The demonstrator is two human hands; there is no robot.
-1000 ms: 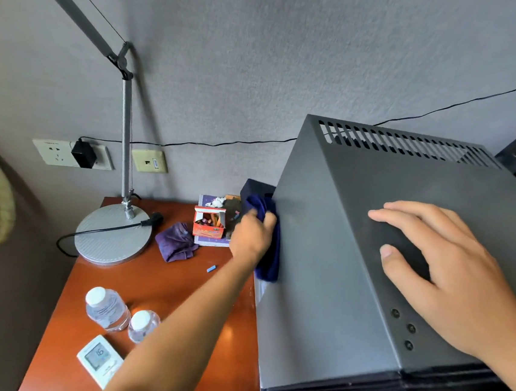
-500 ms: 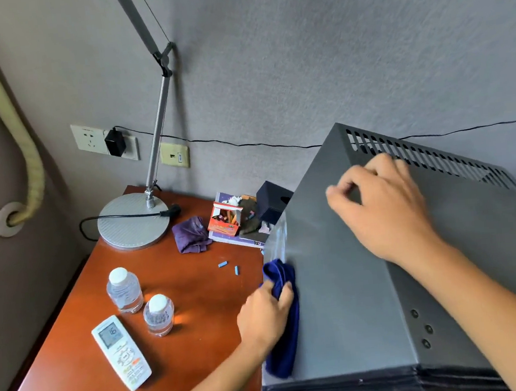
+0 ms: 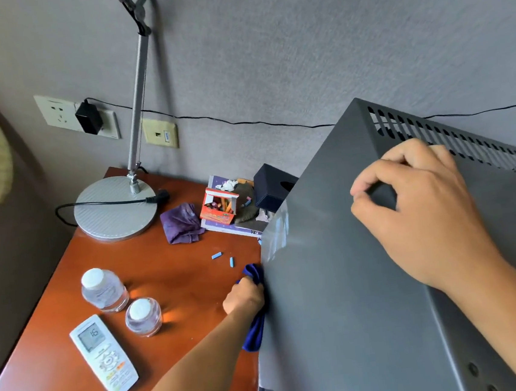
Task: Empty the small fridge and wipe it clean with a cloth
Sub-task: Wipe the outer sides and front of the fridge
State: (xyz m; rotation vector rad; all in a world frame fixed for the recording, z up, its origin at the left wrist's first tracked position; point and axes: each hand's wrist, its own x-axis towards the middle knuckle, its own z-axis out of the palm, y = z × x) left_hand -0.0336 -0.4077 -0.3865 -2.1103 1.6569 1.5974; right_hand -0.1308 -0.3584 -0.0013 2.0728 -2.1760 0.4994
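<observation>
one fridge [image 3: 367, 263] at 3 o'clock, one blue cloth [image 3: 256, 318], 2 bottles [image 3: 103, 289], 2 blue chalk bits [image 3: 217, 255]. your left hand [image 3: 243, 297] grips the cloth against the fridge's left side, lower than 0.5 s ago; right hand [image 3: 422, 211] rests on top w/ fingers curled, holding nothing.

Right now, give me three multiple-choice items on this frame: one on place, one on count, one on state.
1. The blue cloth is pressed against the fridge's:
A. top
B. left side
C. door front

2. How many capped water bottles stand on the table?
A. one
B. two
C. four

3. The right hand on the fridge top is:
A. flat, fingers spread
B. holding a bottle
C. fingers curled, holding nothing

Key:
1 B: the left hand holds the cloth to the side panel.
2 B: two white caps show beside the remote.
3 C: knuckles bent, no object inside.
</observation>
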